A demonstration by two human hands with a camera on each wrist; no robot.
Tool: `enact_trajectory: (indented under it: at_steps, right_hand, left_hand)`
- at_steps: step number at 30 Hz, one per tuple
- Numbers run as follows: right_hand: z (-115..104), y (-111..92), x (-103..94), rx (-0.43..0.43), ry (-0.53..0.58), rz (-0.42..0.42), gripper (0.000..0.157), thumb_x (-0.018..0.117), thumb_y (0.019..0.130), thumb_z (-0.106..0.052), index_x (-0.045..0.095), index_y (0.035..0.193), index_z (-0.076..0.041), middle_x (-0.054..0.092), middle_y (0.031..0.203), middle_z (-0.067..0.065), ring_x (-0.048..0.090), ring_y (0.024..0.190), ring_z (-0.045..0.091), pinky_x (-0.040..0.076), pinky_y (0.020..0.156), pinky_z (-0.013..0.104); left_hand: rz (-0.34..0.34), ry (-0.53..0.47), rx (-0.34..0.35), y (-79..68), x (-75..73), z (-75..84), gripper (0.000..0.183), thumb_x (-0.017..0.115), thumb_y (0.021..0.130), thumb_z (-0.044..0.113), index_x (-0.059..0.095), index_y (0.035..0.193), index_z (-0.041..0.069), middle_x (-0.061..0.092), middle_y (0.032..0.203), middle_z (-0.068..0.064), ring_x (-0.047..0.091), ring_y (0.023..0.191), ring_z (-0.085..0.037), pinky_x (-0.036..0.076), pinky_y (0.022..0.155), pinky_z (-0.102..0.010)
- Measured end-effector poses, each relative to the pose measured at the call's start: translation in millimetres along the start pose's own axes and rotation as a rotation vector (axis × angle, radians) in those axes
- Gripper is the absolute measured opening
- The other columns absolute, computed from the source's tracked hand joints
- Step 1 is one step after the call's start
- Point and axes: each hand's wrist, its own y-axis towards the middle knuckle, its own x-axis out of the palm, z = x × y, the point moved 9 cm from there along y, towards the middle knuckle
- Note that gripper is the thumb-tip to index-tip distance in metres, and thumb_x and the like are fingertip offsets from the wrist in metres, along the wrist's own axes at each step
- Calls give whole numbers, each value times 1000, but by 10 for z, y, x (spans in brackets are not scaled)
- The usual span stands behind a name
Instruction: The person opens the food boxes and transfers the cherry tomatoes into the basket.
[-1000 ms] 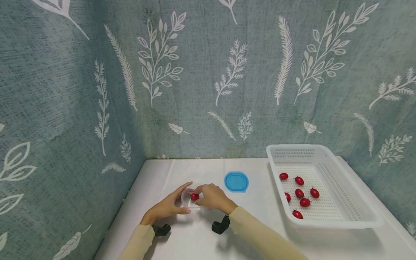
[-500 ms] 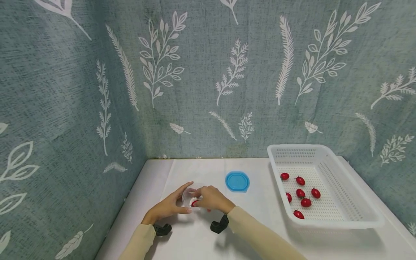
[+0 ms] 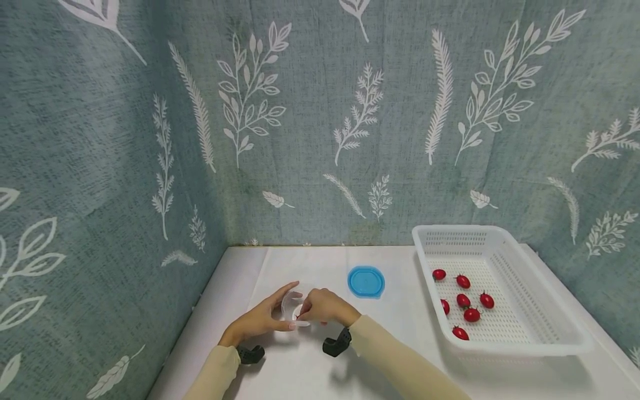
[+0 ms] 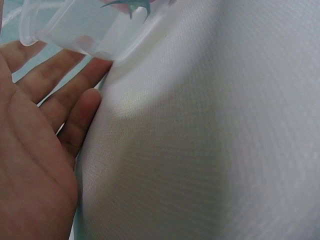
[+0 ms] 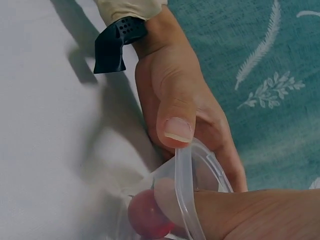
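Note:
A small clear plastic tub [image 5: 184, 182] stands on the white table with its mouth tilted towards the person. My left hand [image 3: 262, 318] holds it from the left, thumb on the rim and the other fingers round the far side. The fingers of my right hand [image 3: 326, 306] reach through the mouth. Inside, those fingers are at a red cherry tomato [image 5: 149, 215], seen through the clear wall in the right wrist view. From the left wrist, green sepals [image 4: 134, 7] show through the tub's wall. My right hand hides most of the tub's inside in the head view.
A round blue lid [image 3: 366, 281] lies behind and right of the hands. To the right stands a white perforated basket [image 3: 515, 348] with several cherry tomatoes [image 3: 471, 315] in it. Patterned green-grey cloth [image 3: 310, 139] hangs behind and on the left.
My right hand has gone deeper into the tub with the cherry tomato, which was visible at the mouth a second ago and is now mostly hidden. My left hand keeps its place.

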Motion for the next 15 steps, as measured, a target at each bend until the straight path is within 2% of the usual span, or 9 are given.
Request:
enact_trajectory:
  at_steps: [5, 8, 13, 15]
  right_hand:
    - [-22, -5, -25, 2, -7, -3, 8, 81, 90, -20, 83, 92, -12, 69, 72, -10, 46, 40, 8, 38, 44, 21]
    - [-13, -4, -37, -6, 29, 2, 6, 81, 89, -18, 83, 89, -11, 72, 74, -10, 45, 41, 7, 39, 44, 21]
    - [52, -8, -6, -34, 207, -27, 5, 80, 89, -17, 82, 92, -14, 73, 80, -10, 41, 46, 8, 37, 44, 23]
    - [82, -13, 11, -48, 289, -47, 5, 79, 90, -16, 81, 95, -15, 72, 82, -9, 36, 46, 9, 33, 44, 24]
  left_hand:
    - [7, 33, 3, 16, -13, 1, 104, 84, 89, 25, 15, 167, 23, 28, 165, -15, 32, 148, -38, 33, 112, -53]
    - [7, 33, 5, 20, -10, -2, 105, 84, 88, 25, 15, 167, 23, 28, 165, -14, 31, 148, -37, 30, 114, -55]
    - [19, 19, -13, 4, -17, -34, 102, 85, 87, 26, 20, 166, 30, 9, 171, -9, 9, 155, -40, 17, 118, -64]
    - [27, 19, -9, 2, -21, -40, 102, 86, 86, 26, 22, 166, 28, 8, 171, -8, 8, 155, -42, 15, 117, -66]
